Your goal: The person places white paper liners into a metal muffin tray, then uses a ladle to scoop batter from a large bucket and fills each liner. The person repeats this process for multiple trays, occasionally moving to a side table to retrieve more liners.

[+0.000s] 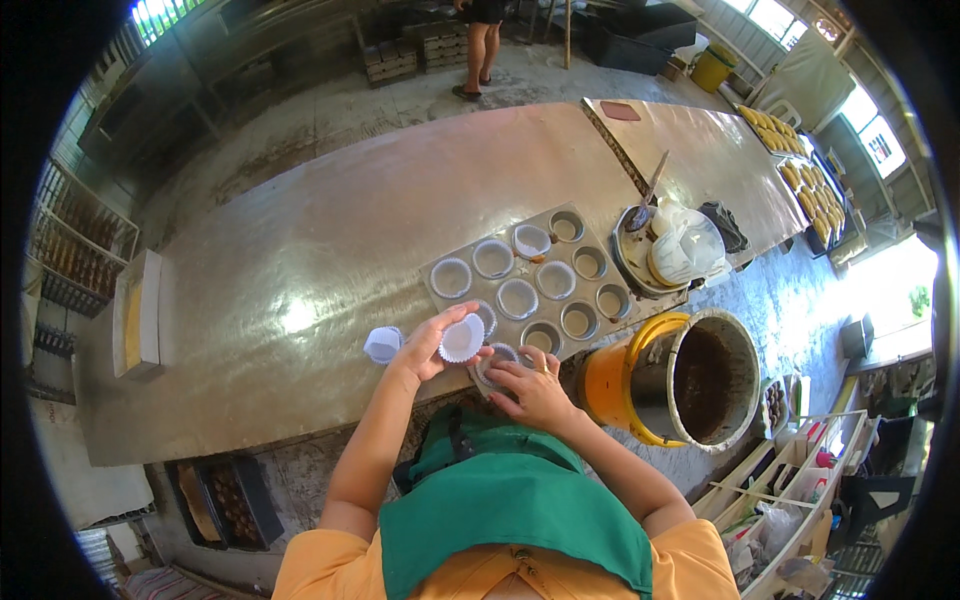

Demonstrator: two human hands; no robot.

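My left hand [433, 345] is closed around a small stack of white fluted paper baking cups [461, 340], held above the near left edge of a metal muffin tin [512, 272]. My right hand [534, 388] is spread, its fingertips at a lined hollow in the tin's near corner; they partly hide the paper liner [496, 362] there. White liners sit in several hollows on the tin's left side and middle, such as the liner [517, 299] near its centre. Bare metal shows in the hollows along the right, including one hollow [580, 320]. More stacked paper cups [384, 344] lie left of my left hand.
An orange bucket [612, 385] with a dark, smeared inside stands close by my right arm. Beyond the tin are a round pan [640, 250] and a clear plastic tub [690, 250]. Trays of golden baked pieces [812, 200] lie far right. A person's legs [482, 50] show behind the metal table [300, 230].
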